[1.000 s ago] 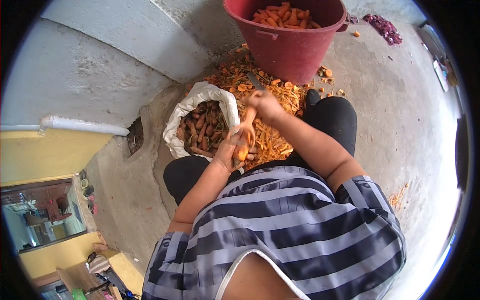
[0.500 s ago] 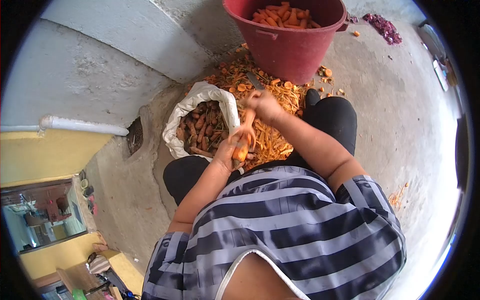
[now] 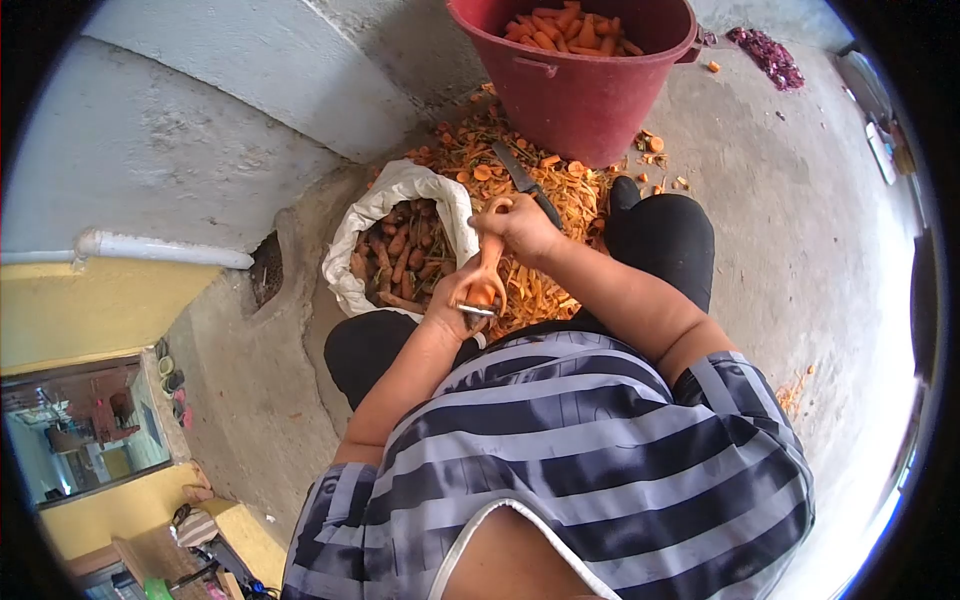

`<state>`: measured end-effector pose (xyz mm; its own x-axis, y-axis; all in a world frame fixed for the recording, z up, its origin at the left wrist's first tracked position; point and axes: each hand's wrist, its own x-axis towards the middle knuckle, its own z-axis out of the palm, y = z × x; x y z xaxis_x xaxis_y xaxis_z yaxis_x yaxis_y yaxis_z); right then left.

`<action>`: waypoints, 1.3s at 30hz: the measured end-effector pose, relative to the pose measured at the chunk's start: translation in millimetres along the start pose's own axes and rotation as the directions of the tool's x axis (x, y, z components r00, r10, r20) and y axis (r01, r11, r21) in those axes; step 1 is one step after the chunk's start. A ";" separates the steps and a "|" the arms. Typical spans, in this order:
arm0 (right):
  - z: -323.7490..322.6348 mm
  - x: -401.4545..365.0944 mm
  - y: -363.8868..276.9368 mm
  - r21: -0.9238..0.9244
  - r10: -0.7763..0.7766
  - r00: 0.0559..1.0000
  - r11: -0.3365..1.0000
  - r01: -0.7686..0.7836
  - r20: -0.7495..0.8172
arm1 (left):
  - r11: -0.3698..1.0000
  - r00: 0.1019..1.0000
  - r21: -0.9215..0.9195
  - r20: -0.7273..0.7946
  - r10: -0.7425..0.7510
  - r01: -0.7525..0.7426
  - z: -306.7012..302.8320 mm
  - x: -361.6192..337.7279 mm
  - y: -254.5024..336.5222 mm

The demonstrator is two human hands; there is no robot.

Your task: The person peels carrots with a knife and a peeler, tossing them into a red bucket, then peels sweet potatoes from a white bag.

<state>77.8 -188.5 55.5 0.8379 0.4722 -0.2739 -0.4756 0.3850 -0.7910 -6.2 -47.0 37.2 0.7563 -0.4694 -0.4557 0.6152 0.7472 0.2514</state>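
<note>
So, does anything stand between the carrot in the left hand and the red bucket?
Yes: the peeler, held in the right hand, sits over the carrot. Farther along, the knife lies on the peelings in front of the bucket; lying low, it probably would not block a lift.

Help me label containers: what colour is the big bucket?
The bucket is dull red; the head view shows it.
</note>
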 end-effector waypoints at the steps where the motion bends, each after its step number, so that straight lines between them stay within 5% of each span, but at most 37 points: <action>1: -3.3 3.4 -3.0 0.027 0.031 0.999 0.999 -0.030 -0.038 | 1.000 1.000 0.027 -0.031 -0.007 0.008 -2.9 1.2 -1.3; 5: -32.1 38.7 -9.3 -0.024 0.076 0.981 0.996 -0.082 -0.177 | 0.990 0.974 0.125 -0.224 -0.034 0.063 -1.6 4.1 -1.7; 9: -60.9 74.6 -7.6 0.000 0.030 0.954 0.999 -0.032 -0.298 | 0.987 0.987 0.154 -0.159 -0.014 0.039 9.7 -2.0 2.1; 10: -85.9 96.3 8.8 -0.122 -0.061 0.948 0.992 0.024 -0.313 | 0.989 0.988 0.143 -0.154 -0.016 0.039 7.0 -2.5 4.1; 16: -105.0 136.1 33.7 -0.255 0.137 0.802 0.905 -0.340 -0.581 | 0.977 0.964 0.206 -0.268 0.006 0.051 -36.9 10.0 30.6; 18: -125.6 156.3 66.7 -0.278 0.228 0.742 0.827 -0.489 -0.630 | 0.974 0.938 0.215 -0.347 0.013 0.066 -54.6 16.5 33.3; 21: -179.9 178.9 122.7 -0.759 0.114 0.848 0.395 -0.517 -0.518 | 0.952 0.923 0.296 -0.382 0.042 0.079 -51.3 30.2 41.6; 23: -168.7 170.5 128.5 -0.802 0.007 0.823 0.222 -0.555 -0.568 | 0.904 0.897 0.402 -0.438 0.050 0.146 -40.6 48.7 45.6; 25: -170.8 174.3 157.7 -0.740 -0.188 0.719 0.249 -0.625 -0.669 | 0.830 0.931 0.550 -0.345 0.122 0.095 -47.9 80.8 42.5; 28: -128.9 173.9 148.9 -0.485 -0.277 0.404 0.381 -0.787 -0.872 | 0.691 0.909 0.715 -0.350 0.227 0.102 -69.3 129.9 28.8; 36: -150.2 193.7 150.1 -0.423 -0.158 0.396 0.446 -0.789 -0.905 | 0.665 0.938 0.740 -0.293 0.187 0.098 -66.5 172.2 8.4; 39: -150.2 189.4 159.0 -0.546 -0.172 0.519 0.315 -0.776 -0.837 | 0.602 0.870 0.779 -0.409 0.276 0.175 -60.4 179.4 16.8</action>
<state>201.2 -156.9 -204.2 0.7415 -0.4848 -0.4638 -0.6535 -0.6785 -0.3355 126.4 -90.3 -91.9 0.7367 -0.0097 -0.6761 0.6762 0.0006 0.7368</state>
